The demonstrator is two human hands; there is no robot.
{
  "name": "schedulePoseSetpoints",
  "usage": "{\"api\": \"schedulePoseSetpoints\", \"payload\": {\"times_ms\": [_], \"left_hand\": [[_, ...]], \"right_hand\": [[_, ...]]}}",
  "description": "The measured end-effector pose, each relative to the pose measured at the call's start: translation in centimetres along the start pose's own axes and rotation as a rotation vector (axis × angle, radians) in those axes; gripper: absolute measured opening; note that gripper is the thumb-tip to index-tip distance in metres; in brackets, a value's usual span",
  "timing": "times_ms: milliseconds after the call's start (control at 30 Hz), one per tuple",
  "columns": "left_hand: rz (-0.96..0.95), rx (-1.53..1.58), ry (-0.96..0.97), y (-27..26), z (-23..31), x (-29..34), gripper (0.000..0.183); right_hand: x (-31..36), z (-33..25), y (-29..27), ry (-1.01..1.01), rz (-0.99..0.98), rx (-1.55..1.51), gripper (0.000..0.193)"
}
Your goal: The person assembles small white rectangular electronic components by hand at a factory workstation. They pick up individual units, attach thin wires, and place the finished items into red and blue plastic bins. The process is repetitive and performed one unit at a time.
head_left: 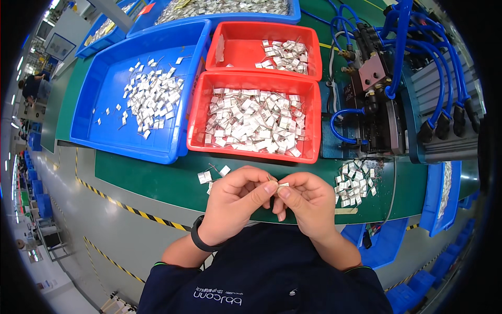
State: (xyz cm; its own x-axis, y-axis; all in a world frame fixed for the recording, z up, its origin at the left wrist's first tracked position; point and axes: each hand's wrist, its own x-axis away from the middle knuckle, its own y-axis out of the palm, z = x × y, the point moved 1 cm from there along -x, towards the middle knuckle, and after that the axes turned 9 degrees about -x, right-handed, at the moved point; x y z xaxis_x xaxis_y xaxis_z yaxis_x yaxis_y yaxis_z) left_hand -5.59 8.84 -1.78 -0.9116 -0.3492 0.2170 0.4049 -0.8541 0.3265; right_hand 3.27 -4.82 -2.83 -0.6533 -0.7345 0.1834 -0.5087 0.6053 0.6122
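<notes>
My left hand (pixel 238 199), with a black band at the wrist, and my right hand (pixel 312 201) meet in front of my body, thumbs and fingertips pinched together. Between them is a small white block-shaped component with wire leads (pixel 283 184), mostly hidden by the fingertips. Just beyond my hands stands a red bin (pixel 193 118) heaped with similar white components (pixel 256 120). A few loose white components (pixel 205 177) lie by my left hand. To the right of my right hand a pile of them (pixel 356 183) rests on the green tabletop (pixel 151 170).
A second red bin (pixel 222 34) stands behind the first. At left is a large blue bin (pixel 83 104) with scattered components, and another blue bin (pixel 293 17) lies farther back. A machine with blue air hoses (pixel 374 99) occupies the right side. A blue tray (pixel 454 193) sits beyond it.
</notes>
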Motion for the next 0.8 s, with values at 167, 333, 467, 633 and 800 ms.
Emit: {"api": "schedulePoseSetpoints", "payload": {"times_ms": [167,333,467,633,800], "left_hand": [[-0.012,-0.196,0.216,0.0,-0.1,0.2,0.016],[-0.098,-0.103,0.242,-0.4,-0.3,0.3,0.019],[-0.127,-0.031,0.224,-0.6,-0.8,0.3,0.018],[-0.121,0.024,0.196,-0.6,-1.0,0.4,0.018],[-0.076,0.029,0.168,-0.5,-0.9,0.7,0.016]], "right_hand": [[0.6,-0.5,0.6,-0.79,-0.021,0.947,0.023],[1.3,0.0,0.8,-0.9,-0.102,1.0,0.032],[1.3,-0.3,1.0,-0.964,-0.138,1.023,0.034],[1.3,-0.2,0.9,-0.992,-0.151,1.035,0.034],[1.3,-0.2,0.9,-1.018,-0.189,1.041,0.034]]}}
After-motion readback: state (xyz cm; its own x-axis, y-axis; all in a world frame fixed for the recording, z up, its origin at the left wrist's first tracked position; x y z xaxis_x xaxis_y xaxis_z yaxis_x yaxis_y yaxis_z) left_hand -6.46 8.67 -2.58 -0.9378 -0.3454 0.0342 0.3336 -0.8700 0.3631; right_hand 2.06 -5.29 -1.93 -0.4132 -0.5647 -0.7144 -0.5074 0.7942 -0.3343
